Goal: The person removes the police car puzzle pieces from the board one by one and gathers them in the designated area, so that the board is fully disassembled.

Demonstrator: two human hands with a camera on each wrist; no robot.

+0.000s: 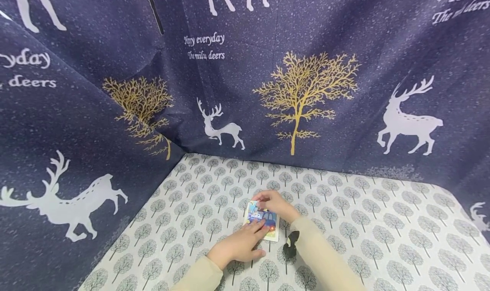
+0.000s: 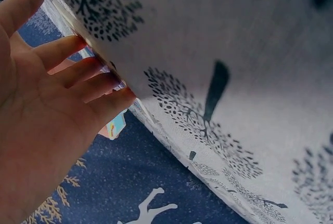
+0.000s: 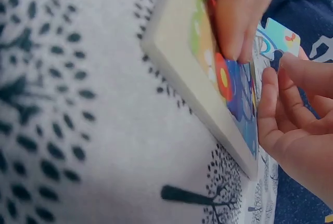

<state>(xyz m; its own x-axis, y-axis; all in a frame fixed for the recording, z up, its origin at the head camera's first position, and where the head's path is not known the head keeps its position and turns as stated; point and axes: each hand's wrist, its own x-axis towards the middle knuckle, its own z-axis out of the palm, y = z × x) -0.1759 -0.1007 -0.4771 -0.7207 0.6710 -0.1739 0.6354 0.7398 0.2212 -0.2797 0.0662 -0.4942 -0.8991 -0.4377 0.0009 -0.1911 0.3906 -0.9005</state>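
Observation:
A small jigsaw puzzle board (image 1: 271,218) with a blue cartoon car lies flat on the tree-print cloth. My left hand (image 1: 239,244) rests on its lower part with fingers extended; in the right wrist view its fingertips (image 3: 237,42) touch the picture near a red-and-yellow wheel. At the board's far edge, my right hand (image 1: 276,203) pinches a light-blue puzzle piece (image 3: 285,36) between thumb and fingers, raised above the board. The left wrist view shows the same piece partly, beyond my left palm (image 2: 47,115). Both hands cover parts of the picture.
The white tree-print cloth (image 1: 344,240) spreads around the board. Dark blue curtains (image 1: 245,112) with deer and gold trees rise behind and at the left. A black-and-white band (image 1: 292,244) hangs at my right sleeve.

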